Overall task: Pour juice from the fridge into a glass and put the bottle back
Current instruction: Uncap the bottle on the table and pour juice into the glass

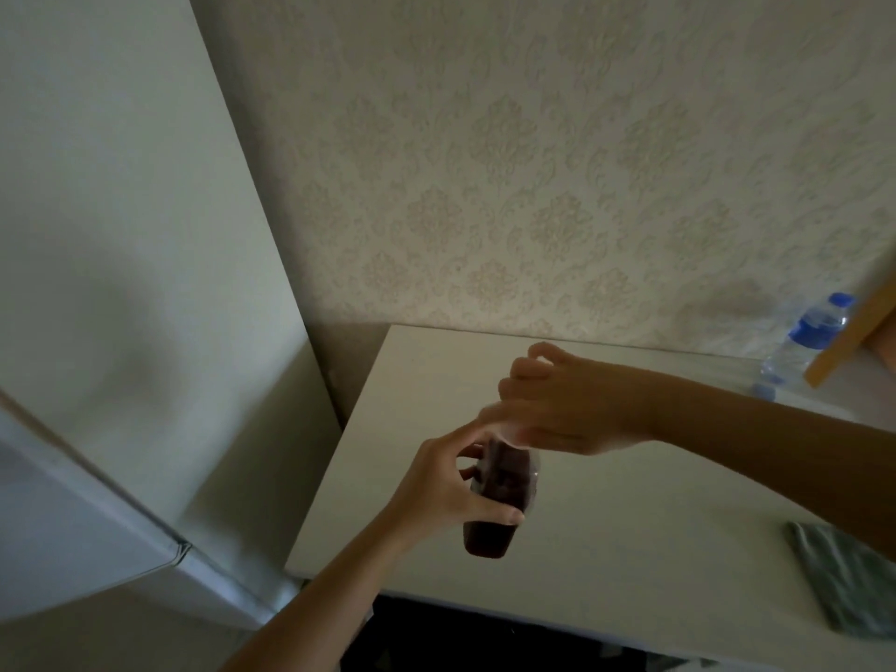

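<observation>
- Patterned damask wallpaper [557,162] backed a pale table [630,550], with the white fridge [121,283] standing just beside the table's left edge.
- No writing could be read on anything; a water bottle [807,339] at the far right showed only a blue band.
- Bare tabletop lay open right of the hands, up to a grey cloth [843,584] at the near right edge.
- Dark juice bottle [499,497] stood roughly upright, neck up, over the table.
- Left hand [451,492] wrapped its body; right hand [562,405] curled closed over its top.
</observation>
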Demonstrator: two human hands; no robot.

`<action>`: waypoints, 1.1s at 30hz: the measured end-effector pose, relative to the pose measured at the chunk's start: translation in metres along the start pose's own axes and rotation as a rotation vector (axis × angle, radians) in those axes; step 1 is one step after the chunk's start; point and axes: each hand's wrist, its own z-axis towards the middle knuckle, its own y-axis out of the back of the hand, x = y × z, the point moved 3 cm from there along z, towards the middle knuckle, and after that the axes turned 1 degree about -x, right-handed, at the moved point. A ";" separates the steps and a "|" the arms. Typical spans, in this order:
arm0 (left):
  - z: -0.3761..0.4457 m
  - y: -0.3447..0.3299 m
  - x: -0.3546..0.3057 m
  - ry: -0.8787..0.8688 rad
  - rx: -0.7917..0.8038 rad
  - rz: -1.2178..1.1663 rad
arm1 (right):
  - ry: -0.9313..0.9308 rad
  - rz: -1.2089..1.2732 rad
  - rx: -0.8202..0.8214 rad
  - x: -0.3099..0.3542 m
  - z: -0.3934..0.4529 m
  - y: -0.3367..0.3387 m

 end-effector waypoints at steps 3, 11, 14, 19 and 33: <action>0.003 -0.001 -0.005 -0.047 -0.099 0.083 | -0.283 0.149 -0.010 -0.001 0.007 -0.009; 0.004 0.000 -0.001 -0.076 -0.075 0.070 | -0.293 0.287 -0.068 0.005 0.012 -0.004; 0.001 -0.002 0.004 -0.049 -0.055 0.059 | -0.258 0.364 0.041 -0.001 0.004 -0.001; 0.002 -0.001 -0.001 -0.086 -0.080 0.098 | -0.261 0.179 0.025 -0.001 0.006 -0.005; -0.001 -0.003 0.017 -0.068 -0.048 0.107 | -0.317 0.223 -0.087 0.005 0.001 -0.016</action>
